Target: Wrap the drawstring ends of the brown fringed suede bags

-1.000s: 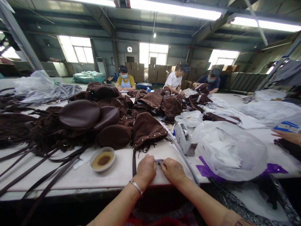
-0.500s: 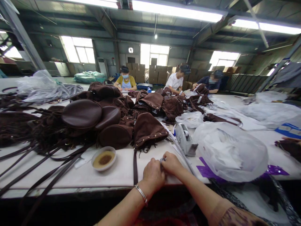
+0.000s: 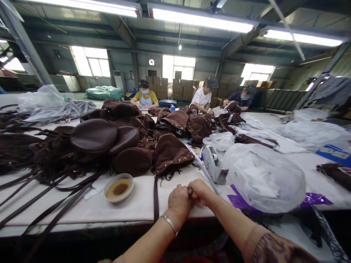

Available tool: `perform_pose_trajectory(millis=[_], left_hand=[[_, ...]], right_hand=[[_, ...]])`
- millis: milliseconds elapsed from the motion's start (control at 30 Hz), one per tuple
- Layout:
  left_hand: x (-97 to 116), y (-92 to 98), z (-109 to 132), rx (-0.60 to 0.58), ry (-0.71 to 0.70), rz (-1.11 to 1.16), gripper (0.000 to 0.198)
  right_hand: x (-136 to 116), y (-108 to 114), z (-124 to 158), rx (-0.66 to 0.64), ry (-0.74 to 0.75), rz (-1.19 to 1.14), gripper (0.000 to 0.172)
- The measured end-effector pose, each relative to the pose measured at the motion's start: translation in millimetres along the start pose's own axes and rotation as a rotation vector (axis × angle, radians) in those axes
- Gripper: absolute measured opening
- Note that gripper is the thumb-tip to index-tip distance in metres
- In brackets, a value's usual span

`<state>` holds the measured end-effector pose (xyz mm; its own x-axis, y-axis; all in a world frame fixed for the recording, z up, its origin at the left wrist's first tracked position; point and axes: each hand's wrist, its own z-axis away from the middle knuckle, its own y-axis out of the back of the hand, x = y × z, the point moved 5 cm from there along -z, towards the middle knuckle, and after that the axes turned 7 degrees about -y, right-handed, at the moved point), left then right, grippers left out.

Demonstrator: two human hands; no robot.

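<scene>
Close together over the front edge of the white table (image 3: 137, 212), my left hand (image 3: 178, 202) and my right hand (image 3: 201, 192) are both closed. A small dark bluish thing shows between the fingers, mostly covered, so its kind cannot be told. My left wrist wears a silver bracelet (image 3: 170, 224). Just beyond the hands lies a brown drawstring bag (image 3: 172, 153) with fringe, its strap (image 3: 156, 199) running down to the table edge. A white bowl (image 3: 119, 188) with yellowish stuff and a brown patch inside stands to the left.
Brown bags (image 3: 94, 136) are heaped across the table, with straps trailing at left. A grey tape dispenser (image 3: 215, 166) stands right of my hands, beside a large plastic bag (image 3: 264, 179) and purple film (image 3: 315, 198). Several people work at the far side.
The view has shifted slightly, so the table things sit a little lower and further left. My hands stay together, the right fingers pressed closer to the left fist.
</scene>
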<state>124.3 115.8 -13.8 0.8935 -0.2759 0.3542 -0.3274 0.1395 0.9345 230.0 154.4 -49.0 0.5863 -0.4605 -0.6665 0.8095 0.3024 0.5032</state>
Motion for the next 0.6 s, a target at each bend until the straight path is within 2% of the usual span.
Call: perform_pose_trajectory(millis=[167, 267, 367, 433, 500, 567, 600], left_hand=[[-4.1, -2.1, 0.1, 0.034, -0.015, -0.017, 0.022], [-10.1, -0.9, 1.1, 0.049, -0.052, -0.027, 0.023], [-16.8, 3.7, -0.4, 0.027, -0.142, -0.031, 0.022], [-20.3, 9.3, -1.6, 0.002, -0.213, -0.033, 0.021], [-22.4, 15.9, -0.5, -0.018, -0.263, -0.043, 0.023], [-23.4, 20.3, 3.6, -0.031, -0.280, -0.063, 0.025], [-23.6, 20.0, 5.9, -0.044, -0.285, -0.074, 0.026]], right_hand=[[2.1, 4.7, 8.3, -0.039, -0.005, -0.050, 0.029], [4.0, 13.2, 17.4, -0.021, 0.076, -0.004, 0.024], [-4.4, 28.9, 28.1, 0.081, 0.222, 0.044, 0.019], [-19.3, 34.9, 35.9, 0.156, 0.395, 0.213, 0.019], [-30.2, 30.7, 39.8, 0.188, 0.535, 0.535, 0.021], [-26.9, 21.9, 33.4, 0.201, 0.558, 0.841, 0.023], [-21.0, 18.0, 25.1, 0.214, 0.536, 0.902, 0.027]])
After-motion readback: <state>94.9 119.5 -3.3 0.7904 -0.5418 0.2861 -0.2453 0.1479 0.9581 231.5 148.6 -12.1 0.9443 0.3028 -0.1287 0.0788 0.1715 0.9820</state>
